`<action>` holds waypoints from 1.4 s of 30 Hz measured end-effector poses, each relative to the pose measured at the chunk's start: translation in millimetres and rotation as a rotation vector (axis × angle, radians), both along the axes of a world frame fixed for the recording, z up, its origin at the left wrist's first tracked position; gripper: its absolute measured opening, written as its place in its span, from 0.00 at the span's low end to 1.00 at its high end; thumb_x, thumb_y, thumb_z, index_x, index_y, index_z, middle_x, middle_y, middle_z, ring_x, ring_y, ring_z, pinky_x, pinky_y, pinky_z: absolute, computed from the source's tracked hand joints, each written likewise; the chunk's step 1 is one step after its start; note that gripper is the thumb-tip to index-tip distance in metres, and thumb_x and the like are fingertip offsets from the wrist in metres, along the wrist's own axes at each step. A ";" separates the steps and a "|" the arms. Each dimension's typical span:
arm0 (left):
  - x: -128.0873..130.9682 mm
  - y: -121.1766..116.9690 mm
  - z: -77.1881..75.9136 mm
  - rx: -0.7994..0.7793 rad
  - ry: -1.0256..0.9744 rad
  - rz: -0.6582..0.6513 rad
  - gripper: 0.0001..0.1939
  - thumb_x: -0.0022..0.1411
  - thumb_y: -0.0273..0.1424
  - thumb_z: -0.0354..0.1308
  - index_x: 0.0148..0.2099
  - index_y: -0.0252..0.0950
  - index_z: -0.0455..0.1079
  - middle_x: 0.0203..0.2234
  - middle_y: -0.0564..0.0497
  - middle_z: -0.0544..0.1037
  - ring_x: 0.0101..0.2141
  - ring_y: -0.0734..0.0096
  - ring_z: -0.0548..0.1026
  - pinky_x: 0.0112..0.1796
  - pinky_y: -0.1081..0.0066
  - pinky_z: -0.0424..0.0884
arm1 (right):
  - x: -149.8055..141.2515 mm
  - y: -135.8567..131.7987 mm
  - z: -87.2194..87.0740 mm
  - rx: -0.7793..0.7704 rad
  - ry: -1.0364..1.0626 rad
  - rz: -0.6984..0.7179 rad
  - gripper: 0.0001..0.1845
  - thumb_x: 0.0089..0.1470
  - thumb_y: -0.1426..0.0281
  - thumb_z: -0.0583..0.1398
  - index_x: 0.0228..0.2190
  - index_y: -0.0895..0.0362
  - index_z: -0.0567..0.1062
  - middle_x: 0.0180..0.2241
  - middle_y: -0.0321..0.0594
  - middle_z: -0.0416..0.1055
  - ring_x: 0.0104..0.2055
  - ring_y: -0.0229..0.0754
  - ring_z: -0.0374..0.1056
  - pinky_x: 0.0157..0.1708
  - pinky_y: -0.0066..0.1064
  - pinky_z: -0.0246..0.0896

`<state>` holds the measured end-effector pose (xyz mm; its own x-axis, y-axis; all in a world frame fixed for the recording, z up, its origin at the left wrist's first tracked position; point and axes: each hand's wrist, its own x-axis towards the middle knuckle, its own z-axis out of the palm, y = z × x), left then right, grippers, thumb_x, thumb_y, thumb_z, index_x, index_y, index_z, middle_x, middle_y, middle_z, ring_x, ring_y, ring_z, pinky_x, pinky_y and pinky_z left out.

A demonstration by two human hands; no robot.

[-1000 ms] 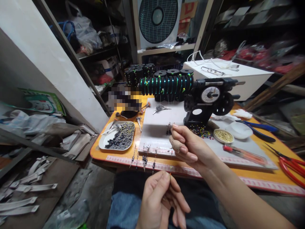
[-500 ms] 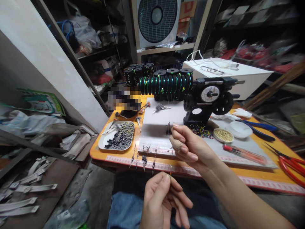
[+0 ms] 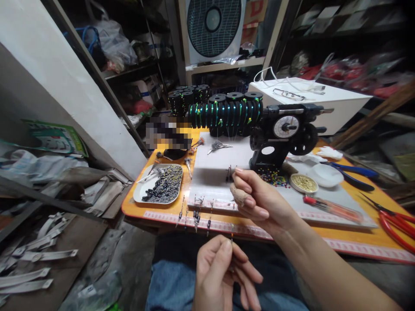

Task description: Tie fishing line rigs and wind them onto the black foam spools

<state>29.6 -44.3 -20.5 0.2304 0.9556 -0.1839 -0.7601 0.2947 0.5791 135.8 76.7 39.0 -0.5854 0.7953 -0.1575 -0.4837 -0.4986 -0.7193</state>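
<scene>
My left hand [image 3: 222, 272] is low in front of the table edge, thumb and forefinger pinched on a small thin piece with an orange bead [image 3: 232, 235], its other fingers loosely curled. Above and to the right, my right hand [image 3: 251, 194] is closed in a pinch over the grey board [image 3: 210, 172]; what its fingertips hold is too fine to make out. A wrap covers one of its fingers. Several thin strands with dark beads [image 3: 209, 224] hang along the table's front edge, left of my hands. A white tray [image 3: 138, 193] of small dark and yellow pieces lies further left.
Behind the board stands a black winding machine [image 3: 280, 129] bearing a row of black spools [image 3: 225, 114]. On the right lie a dish of gold pieces [image 3: 304, 183], a red-capped knife [image 3: 333, 208], blue-handled pliers [image 3: 353, 172] and red-handled scissors [image 3: 392, 224]. A fan [image 3: 214, 28] stands behind.
The orange-beaded piece shows a little more clearly above my left fingertips. Both hands keep nearly the same place and grip.
</scene>
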 end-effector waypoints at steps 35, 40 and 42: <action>1.7 43.6 27.7 0.148 0.166 0.041 0.11 0.69 0.31 0.48 0.32 0.34 0.60 0.16 0.59 0.65 0.16 0.80 0.69 0.24 0.78 0.60 | 1.7 8.2 16.7 -0.070 -0.093 0.019 0.20 0.58 0.60 0.56 0.20 0.57 0.61 0.13 0.30 0.64 0.05 0.27 0.52 0.02 0.14 0.42; 1.7 37.5 24.2 0.129 0.081 0.026 0.12 0.69 0.31 0.46 0.33 0.32 0.62 0.15 0.60 0.65 0.14 0.81 0.70 0.29 0.75 0.69 | -1.1 6.5 15.8 -0.029 -0.106 0.016 0.20 0.53 0.58 0.61 0.20 0.57 0.61 0.13 0.29 0.64 0.06 0.26 0.52 0.03 0.13 0.41; 3.2 35.6 20.9 0.128 0.045 0.020 0.11 0.69 0.30 0.46 0.34 0.32 0.63 0.15 0.60 0.66 0.13 0.82 0.69 0.31 0.72 0.71 | -1.6 6.8 15.7 -0.019 -0.114 0.006 0.21 0.50 0.58 0.64 0.20 0.57 0.61 0.13 0.29 0.64 0.06 0.26 0.51 0.03 0.13 0.41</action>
<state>32.8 -8.7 0.4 0.2051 0.9762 -0.0700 -0.7373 0.2012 0.6449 134.3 83.4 54.6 -0.5673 0.7881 -0.2389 -0.3960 -0.5154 -0.7599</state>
